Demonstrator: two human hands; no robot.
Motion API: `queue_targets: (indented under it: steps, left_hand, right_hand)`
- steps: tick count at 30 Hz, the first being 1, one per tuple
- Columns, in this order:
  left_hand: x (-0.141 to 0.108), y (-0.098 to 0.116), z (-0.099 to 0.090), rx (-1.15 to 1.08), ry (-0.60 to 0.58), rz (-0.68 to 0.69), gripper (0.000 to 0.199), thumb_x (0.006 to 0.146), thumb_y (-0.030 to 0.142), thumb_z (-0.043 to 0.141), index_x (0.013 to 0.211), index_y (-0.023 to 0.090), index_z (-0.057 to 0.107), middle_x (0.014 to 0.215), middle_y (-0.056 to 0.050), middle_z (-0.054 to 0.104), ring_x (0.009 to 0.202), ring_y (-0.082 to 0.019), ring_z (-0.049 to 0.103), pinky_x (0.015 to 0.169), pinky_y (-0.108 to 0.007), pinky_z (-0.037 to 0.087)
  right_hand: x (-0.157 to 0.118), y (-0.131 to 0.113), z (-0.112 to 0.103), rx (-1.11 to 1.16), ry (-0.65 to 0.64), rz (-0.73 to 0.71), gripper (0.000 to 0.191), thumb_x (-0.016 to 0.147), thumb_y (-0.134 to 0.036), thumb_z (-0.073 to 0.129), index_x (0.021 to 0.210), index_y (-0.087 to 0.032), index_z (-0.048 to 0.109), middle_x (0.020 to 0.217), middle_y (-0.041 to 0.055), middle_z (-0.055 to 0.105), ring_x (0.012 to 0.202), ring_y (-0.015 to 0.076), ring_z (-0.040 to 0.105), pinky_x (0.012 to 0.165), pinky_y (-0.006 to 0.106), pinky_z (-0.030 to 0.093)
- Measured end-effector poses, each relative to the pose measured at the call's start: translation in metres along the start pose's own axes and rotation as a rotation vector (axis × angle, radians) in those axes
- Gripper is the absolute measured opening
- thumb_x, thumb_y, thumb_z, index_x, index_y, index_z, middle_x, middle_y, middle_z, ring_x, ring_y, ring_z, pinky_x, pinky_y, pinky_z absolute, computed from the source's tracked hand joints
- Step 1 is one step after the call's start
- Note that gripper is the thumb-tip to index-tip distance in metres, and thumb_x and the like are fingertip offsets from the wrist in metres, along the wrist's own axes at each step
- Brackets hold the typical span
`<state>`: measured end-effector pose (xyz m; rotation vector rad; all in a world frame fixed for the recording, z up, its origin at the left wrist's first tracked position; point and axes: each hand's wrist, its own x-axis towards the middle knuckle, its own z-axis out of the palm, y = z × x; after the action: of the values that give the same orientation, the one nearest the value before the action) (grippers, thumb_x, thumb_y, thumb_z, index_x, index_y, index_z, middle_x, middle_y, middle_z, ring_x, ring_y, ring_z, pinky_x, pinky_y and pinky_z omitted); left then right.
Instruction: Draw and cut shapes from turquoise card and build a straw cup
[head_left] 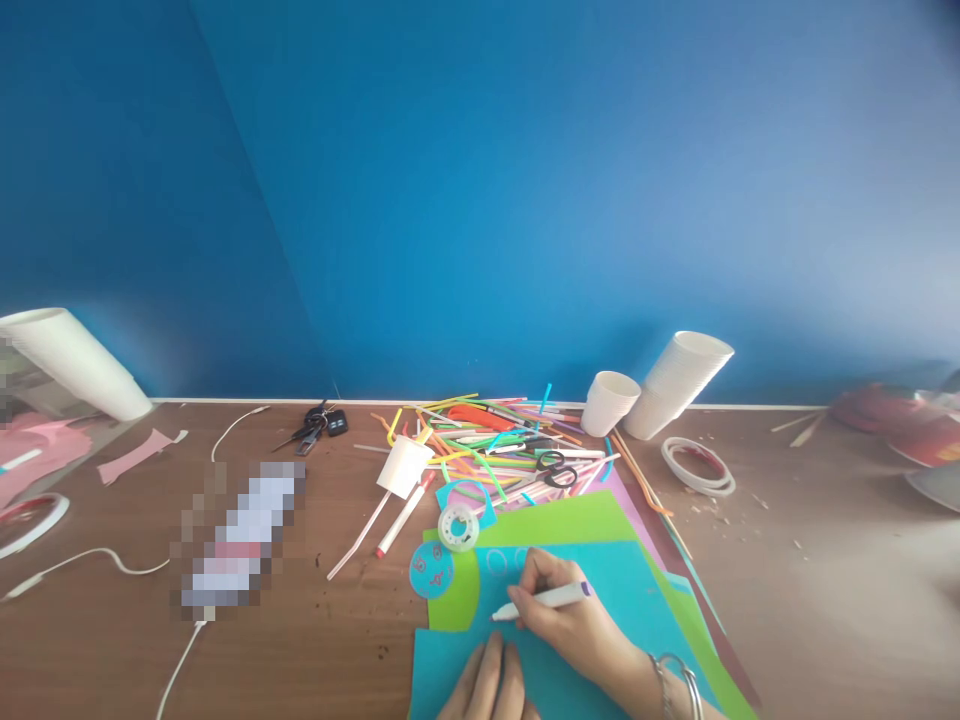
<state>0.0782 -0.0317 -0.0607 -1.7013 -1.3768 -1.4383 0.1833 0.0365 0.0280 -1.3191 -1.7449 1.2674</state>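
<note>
A: Along its back edge, the brown worktop (360, 640) is being bordered by a blue wall (480, 200). Where is the marker (559, 596) being held?

B: In the right hand (566, 628). It is being pinched between the thumb and closed-in fingers, its tip being pointed down at the blue sheet (607, 590), near that sheet's left edge. Whether the paper is being touched by the tip cannot be told.

A: And by the left hand (489, 682)?

B: Nothing is being gripped. Its fingers are being laid out nearly straight, side by side, on the sheet just in front of the tip; its palm is being cut off by the view's lower edge.

A: What else is being carried there?

B: Near the blue sheet's back edge, drawn circles (496, 562) are being shown. Beneath it, a green sheet (577, 515) is being partly covered. Towards the worktop's back edge, straws (480, 438) are being heaped, with scissors (556, 468) being borne on top.
</note>
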Motion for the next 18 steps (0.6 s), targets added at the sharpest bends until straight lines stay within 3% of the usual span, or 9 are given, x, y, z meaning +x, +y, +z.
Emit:
queue_targets:
  steps: [3,6,11,13,18]
  left_hand:
    - [0.000,-0.005,0.000,-0.004,-0.054,0.144,0.032,0.080,0.006,0.033,0.076,0.019,0.061,0.070,-0.001,0.068,0.071,-0.013,0.064,0.069,-0.022,0.050]
    - [0.002,-0.008,-0.002,0.005,0.001,0.091,0.034,0.082,0.004,0.030,0.070,0.018,0.059,0.068,-0.001,0.067,0.070,-0.013,0.064,0.071,-0.024,0.050]
    - [0.001,-0.021,-0.010,0.030,-0.193,0.403,0.027,0.086,0.014,0.038,0.068,0.019,0.057,0.078,-0.002,0.068,0.080,-0.014,0.065,0.079,-0.026,0.051]
    - [0.001,-0.022,-0.011,0.031,-0.194,0.397,0.027,0.086,0.015,0.039,0.064,0.020,0.054,0.078,-0.002,0.067,0.080,-0.014,0.065,0.078,-0.026,0.051]
    - [0.004,-0.007,-0.001,0.021,0.011,0.230,0.034,0.086,0.009,0.034,0.056,0.019,0.046,0.070,-0.003,0.065,0.073,-0.016,0.064,0.071,-0.028,0.049]
  right_hand:
    - [0.000,0.000,0.000,-0.023,-0.005,-0.006,0.021,0.077,-0.025,0.056,0.060,-0.021,0.044,0.051,-0.0036,0.057,0.049,0.0112,0.047,0.048,0.022,0.035]
    - [-0.001,-0.001,0.000,-0.022,-0.009,-0.005,0.022,0.076,-0.024,0.055,0.059,-0.021,0.043,0.052,-0.0033,0.057,0.050,0.0117,0.048,0.048,0.022,0.035]
    - [0.000,0.002,0.001,-0.006,-0.014,0.002,0.023,0.076,-0.024,0.053,0.057,-0.021,0.042,0.049,-0.0045,0.053,0.047,0.0108,0.046,0.047,0.022,0.034]
    - [0.000,0.003,0.001,-0.003,-0.012,0.002,0.023,0.075,-0.023,0.054,0.057,-0.021,0.041,0.049,-0.0051,0.052,0.047,0.0101,0.045,0.046,0.021,0.033]
    - [0.000,0.003,0.002,-0.011,0.000,0.005,0.022,0.075,-0.021,0.054,0.057,-0.021,0.041,0.050,-0.0055,0.051,0.047,0.0095,0.042,0.047,0.021,0.032]
